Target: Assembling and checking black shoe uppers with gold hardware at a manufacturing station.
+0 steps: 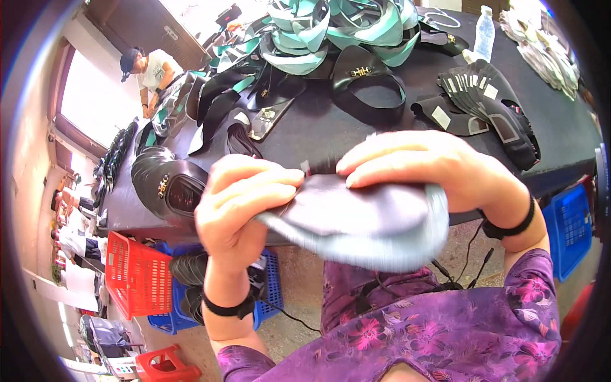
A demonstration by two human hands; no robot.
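While both hands meet before the table's near edge, each grips one grey insole.
Left hand point(238, 207): fingers curled over the grey shoe insole's point(363, 219) left end, thumb beneath.
Right hand point(433, 169): fingers pressed flat on its top (blurred at the right end).
Insole: held off the black table point(331, 130), just above its near edge.
Near left edge: black loafer point(168, 184) with a gold buckle.
Far edge: teal-and-black strap uppers point(324, 32).
Below the table: red basket point(137, 274).

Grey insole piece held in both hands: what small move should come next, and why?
Probably steady and flatten it. Both hands, left and right, pinch the grey insole piece at its ends above the black table; it looks bent and motion-blurred, so nothing can be checked yet.
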